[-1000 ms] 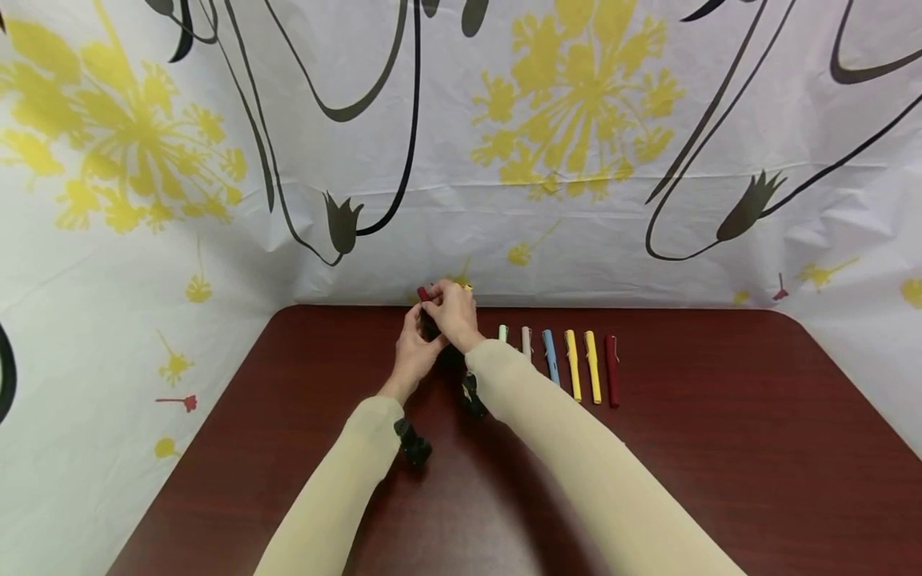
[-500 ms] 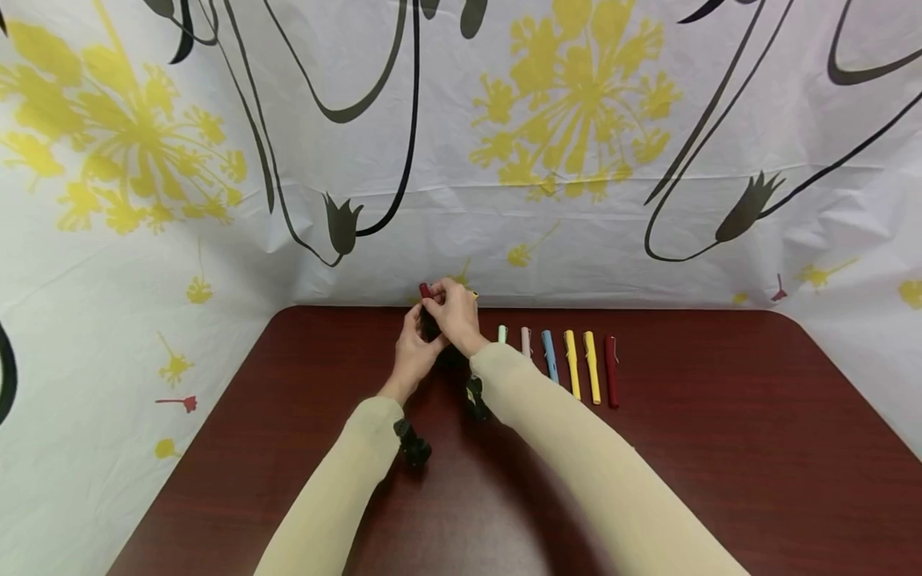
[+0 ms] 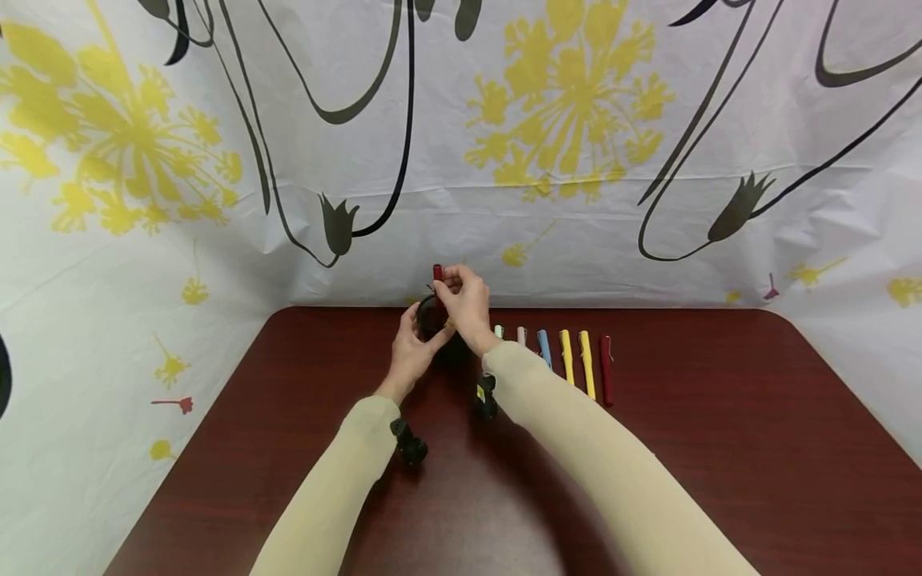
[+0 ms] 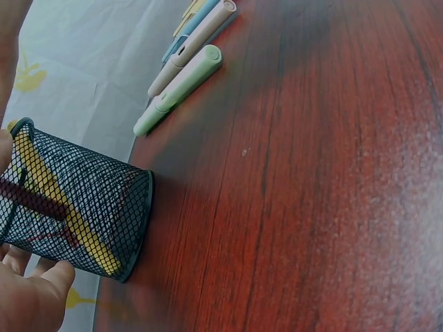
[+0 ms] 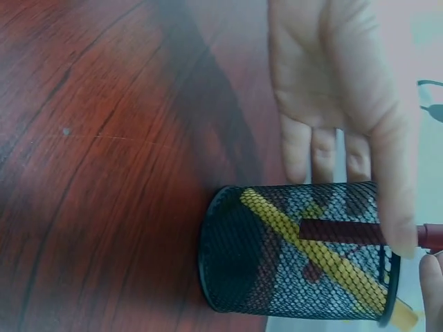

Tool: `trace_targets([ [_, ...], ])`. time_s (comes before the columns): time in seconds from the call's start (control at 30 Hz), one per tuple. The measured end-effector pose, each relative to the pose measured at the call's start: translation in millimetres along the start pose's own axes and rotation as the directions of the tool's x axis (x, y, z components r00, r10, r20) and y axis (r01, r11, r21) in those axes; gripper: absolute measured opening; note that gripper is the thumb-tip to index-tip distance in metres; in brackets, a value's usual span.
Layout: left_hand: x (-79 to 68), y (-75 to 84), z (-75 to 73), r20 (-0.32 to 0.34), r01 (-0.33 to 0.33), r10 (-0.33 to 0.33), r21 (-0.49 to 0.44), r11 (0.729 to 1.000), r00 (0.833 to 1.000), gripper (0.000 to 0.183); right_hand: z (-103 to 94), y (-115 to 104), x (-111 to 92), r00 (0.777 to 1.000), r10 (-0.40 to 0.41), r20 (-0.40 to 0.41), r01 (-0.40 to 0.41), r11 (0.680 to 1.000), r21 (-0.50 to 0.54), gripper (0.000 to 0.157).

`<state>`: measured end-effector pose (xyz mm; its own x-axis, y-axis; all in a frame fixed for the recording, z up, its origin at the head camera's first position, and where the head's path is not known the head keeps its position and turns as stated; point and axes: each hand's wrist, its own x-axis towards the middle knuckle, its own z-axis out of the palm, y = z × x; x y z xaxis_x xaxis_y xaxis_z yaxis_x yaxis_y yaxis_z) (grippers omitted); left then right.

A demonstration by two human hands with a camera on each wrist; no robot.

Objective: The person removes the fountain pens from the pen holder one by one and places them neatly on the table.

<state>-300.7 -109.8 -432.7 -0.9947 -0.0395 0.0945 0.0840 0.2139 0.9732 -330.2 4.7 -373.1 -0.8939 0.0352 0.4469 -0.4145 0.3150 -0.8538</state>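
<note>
A black mesh pen holder (image 3: 430,318) stands at the back of the table, my left hand (image 3: 412,350) gripping its side with thumb and fingers curled round it. My right hand (image 3: 464,304) pinches a dark red pen (image 3: 438,274) near its top, over the holder's rim. Through the mesh in the right wrist view, the lower part of the red pen (image 5: 339,232) shows inside the holder. A yellow pen (image 5: 332,266) leans slantwise in there too, its end poking past the rim. In the left wrist view, the right hand is mostly cut off at the edge.
Right of the holder lies a row of pens: mint green (image 3: 499,331), pink (image 3: 522,336), blue (image 3: 544,348), two yellow ones, the nearer-left yellow pen (image 3: 567,356) among them, and a red pen (image 3: 607,370). A patterned white sheet (image 3: 461,216) hangs behind the dark red table (image 3: 720,448).
My right hand has risen and shifted right with the red pen, which now stands more upright. The yellow pen's end has dropped lower. My left hand has barely moved; the holder's rim shows now.
</note>
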Motion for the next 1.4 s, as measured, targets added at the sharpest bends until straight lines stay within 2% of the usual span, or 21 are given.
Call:
trace_targets([
  [0.23,-2.0,0.9,-0.1,-0.004,-0.003,0.003,-0.006,1.000,1.000,0.083,-15.2,-2.6,5.9,0.993,-0.027,-0.114,0.038,0.995,0.094,0.020],
  [0.47,-0.7,-0.3,-0.5,-0.001,0.008,-0.008,0.001,1.000,1.000,0.085,-30.6,-5.5,10.5,0.980,0.042,-0.192,-0.001,0.978,0.208,0.020],
  [0.77,-2.4,-0.5,-0.3,-0.008,0.001,-0.001,0.004,1.000,1.000,0.082,-45.5,-4.8,10.8,0.970,0.084,-0.228,-0.017,0.959,0.281,0.020],
  [1.07,-3.0,-0.3,-0.4,0.000,-0.023,0.023,-0.019,1.000,1.000,0.080,-59.7,-1.9,8.8,0.965,0.127,-0.232,-0.035,0.931,0.363,0.026],
  [1.4,-3.1,-0.9,0.1,-0.001,-0.019,0.019,-0.004,1.000,1.000,0.079,-70.3,-3.8,7.0,0.950,0.165,-0.264,-0.036,0.900,0.433,0.018],
])
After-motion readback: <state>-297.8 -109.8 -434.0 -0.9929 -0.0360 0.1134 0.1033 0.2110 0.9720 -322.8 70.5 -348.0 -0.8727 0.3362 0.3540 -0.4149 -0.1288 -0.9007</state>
